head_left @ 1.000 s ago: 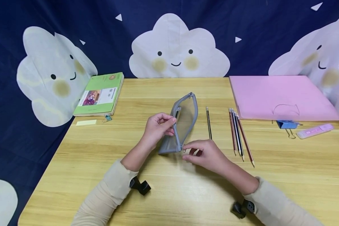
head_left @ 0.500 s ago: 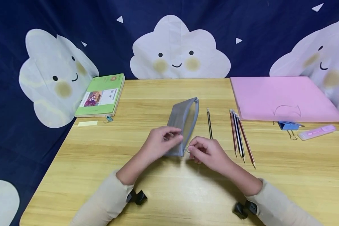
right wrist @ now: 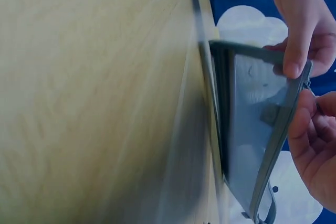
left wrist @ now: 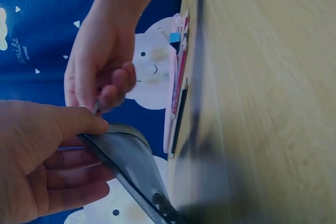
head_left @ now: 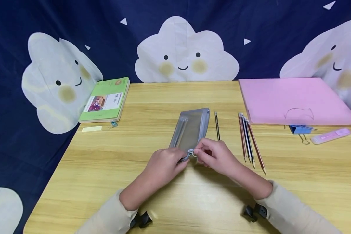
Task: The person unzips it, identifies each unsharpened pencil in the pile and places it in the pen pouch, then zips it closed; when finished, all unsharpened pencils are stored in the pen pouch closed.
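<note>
A grey see-through zipper pouch (head_left: 194,125) stands tilted over the middle of the table, with pencils (head_left: 182,128) showing through its side. My left hand (head_left: 165,165) pinches the near corner of the pouch between thumb and fingers. At that corner my right hand (head_left: 217,156) pinches the zipper's metal pull ring (head_left: 192,153). In the right wrist view, the left thumb lies on the corner of the pouch (right wrist: 257,114), close to the right fingertips. One dark pencil (head_left: 217,125) lies on the table just right of the pouch, its lower end hidden by the right hand.
Several pencils (head_left: 248,139) lie to the right. Behind them are a pink folder (head_left: 292,97), a blue binder clip (head_left: 300,129) and a pink-lilac stick-shaped item (head_left: 330,136). At left lie a green book (head_left: 105,100), a small teal clip (head_left: 113,123) and a pale strip (head_left: 92,129).
My left hand has shifted from the pouch's upper edge down to its near corner. The pouch's gaping mouth has turned to the right and narrowed. My right hand stays near the zipper end.
</note>
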Demonstrator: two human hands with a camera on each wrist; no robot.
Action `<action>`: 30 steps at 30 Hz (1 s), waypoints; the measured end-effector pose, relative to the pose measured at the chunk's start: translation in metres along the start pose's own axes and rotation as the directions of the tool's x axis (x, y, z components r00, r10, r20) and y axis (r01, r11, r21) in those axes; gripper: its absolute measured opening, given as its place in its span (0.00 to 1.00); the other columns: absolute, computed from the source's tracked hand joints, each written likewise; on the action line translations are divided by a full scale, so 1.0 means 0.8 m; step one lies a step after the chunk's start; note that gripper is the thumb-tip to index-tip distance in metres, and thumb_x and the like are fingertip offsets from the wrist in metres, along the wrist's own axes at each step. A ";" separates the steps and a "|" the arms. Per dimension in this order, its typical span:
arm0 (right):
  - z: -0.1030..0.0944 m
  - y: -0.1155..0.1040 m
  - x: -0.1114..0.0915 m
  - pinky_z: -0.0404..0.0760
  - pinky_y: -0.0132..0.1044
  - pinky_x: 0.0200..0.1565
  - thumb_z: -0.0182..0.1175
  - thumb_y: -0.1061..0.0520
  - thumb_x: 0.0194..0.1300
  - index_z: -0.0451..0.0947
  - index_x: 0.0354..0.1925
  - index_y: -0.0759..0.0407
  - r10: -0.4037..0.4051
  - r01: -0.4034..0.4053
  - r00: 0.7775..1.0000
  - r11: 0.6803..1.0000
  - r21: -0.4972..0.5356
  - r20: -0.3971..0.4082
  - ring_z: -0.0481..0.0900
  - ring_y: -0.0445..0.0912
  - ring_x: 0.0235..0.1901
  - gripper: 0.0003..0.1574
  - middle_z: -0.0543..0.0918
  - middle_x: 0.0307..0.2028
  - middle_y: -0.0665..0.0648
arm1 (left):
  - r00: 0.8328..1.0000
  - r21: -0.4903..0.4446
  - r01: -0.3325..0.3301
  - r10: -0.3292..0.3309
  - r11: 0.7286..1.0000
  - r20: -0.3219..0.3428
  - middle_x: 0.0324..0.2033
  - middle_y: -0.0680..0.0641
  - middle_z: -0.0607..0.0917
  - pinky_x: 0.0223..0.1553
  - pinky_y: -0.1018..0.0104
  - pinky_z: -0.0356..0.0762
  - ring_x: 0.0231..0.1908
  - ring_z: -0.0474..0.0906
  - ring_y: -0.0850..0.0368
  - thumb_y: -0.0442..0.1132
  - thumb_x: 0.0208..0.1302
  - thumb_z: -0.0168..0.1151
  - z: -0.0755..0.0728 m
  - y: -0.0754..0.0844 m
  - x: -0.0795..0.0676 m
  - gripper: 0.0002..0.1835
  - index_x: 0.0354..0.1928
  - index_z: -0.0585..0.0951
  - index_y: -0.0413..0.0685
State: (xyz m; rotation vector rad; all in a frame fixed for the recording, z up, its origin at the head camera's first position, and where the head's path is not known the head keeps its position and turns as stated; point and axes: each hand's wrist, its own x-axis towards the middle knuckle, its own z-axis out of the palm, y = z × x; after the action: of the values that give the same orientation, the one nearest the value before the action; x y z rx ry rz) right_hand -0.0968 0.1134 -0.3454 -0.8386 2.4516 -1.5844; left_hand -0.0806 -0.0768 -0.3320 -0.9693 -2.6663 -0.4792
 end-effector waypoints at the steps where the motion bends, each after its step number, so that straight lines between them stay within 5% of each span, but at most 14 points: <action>1: -0.001 0.004 0.002 0.73 0.30 0.11 0.52 0.58 0.60 0.70 0.27 0.55 -0.008 0.008 1.000 1.000 -0.027 -0.002 0.71 0.43 0.13 0.05 0.75 0.16 0.52 | 1.000 0.001 -0.004 0.004 1.000 0.007 0.15 0.59 0.70 0.13 0.78 0.62 0.14 0.61 0.68 0.41 0.52 0.57 -0.002 0.000 -0.002 0.10 0.17 0.72 0.54; 7: -0.020 0.028 0.012 0.71 0.27 0.11 0.54 0.61 0.58 0.70 0.26 0.58 0.022 -0.034 0.999 0.969 -0.244 -0.049 0.69 0.39 0.13 0.05 0.74 0.16 0.48 | 0.990 0.005 -0.057 0.056 0.998 0.128 0.12 0.60 0.65 0.11 0.77 0.59 0.13 0.59 0.67 0.39 0.48 0.58 -0.015 0.004 -0.013 0.13 0.13 0.66 0.56; 11: -0.044 0.044 0.018 0.69 0.28 0.10 0.53 0.60 0.59 0.71 0.27 0.60 0.066 -0.114 0.988 0.921 -0.371 -0.139 0.67 0.40 0.12 0.05 0.73 0.16 0.50 | 0.959 -0.041 -0.098 0.105 0.994 0.262 0.12 0.61 0.65 0.12 0.77 0.59 0.14 0.60 0.67 0.38 0.47 0.58 -0.024 0.005 -0.022 0.14 0.13 0.64 0.56; 14: -0.068 0.052 0.022 0.68 0.28 0.09 0.52 0.59 0.60 0.71 0.27 0.61 0.033 -0.133 0.971 0.900 -0.416 -0.238 0.66 0.41 0.12 0.07 0.72 0.16 0.51 | 0.930 -0.098 -0.070 0.101 0.993 0.353 0.12 0.61 0.65 0.12 0.78 0.59 0.13 0.59 0.68 0.37 0.46 0.59 -0.028 0.005 -0.027 0.15 0.12 0.64 0.55; 18: -0.095 0.048 0.023 0.67 0.29 0.11 0.52 0.58 0.61 0.72 0.27 0.61 -0.036 -0.114 0.946 0.893 -0.436 -0.321 0.68 0.41 0.13 0.08 0.74 0.16 0.51 | 0.911 -0.111 -0.006 0.052 0.994 0.408 0.12 0.61 0.67 0.11 0.79 0.60 0.12 0.59 0.68 0.35 0.45 0.59 -0.033 -0.004 -0.029 0.14 0.10 0.66 0.55; 24: -0.099 0.043 0.012 0.65 0.30 0.10 0.52 0.57 0.60 0.71 0.27 0.59 0.030 -0.161 0.951 0.898 -0.410 -0.306 0.68 0.42 0.13 0.08 0.75 0.17 0.51 | 0.911 -0.012 0.076 -0.065 0.997 0.406 0.19 0.56 0.77 0.17 0.79 0.68 0.16 0.66 0.67 0.35 0.45 0.63 -0.038 -0.040 -0.013 0.06 0.17 0.77 0.53; 30: -0.089 0.047 -0.009 0.73 0.32 0.12 0.54 0.57 0.59 0.72 0.29 0.61 0.253 -0.269 0.962 0.934 -0.236 -0.100 0.71 0.46 0.13 0.08 0.75 0.18 0.58 | 0.941 0.163 0.114 -0.160 0.980 0.299 0.26 0.49 0.77 0.21 0.68 0.74 0.24 0.72 0.57 0.31 0.42 0.65 -0.031 -0.099 0.005 0.07 0.24 0.78 0.49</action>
State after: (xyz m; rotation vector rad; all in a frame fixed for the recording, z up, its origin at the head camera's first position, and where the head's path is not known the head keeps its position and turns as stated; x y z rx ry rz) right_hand -0.1321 0.1861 -0.3469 -0.4630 2.7122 -1.2540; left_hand -0.1325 -0.1411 -0.3249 -0.8829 -3.0161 -0.1664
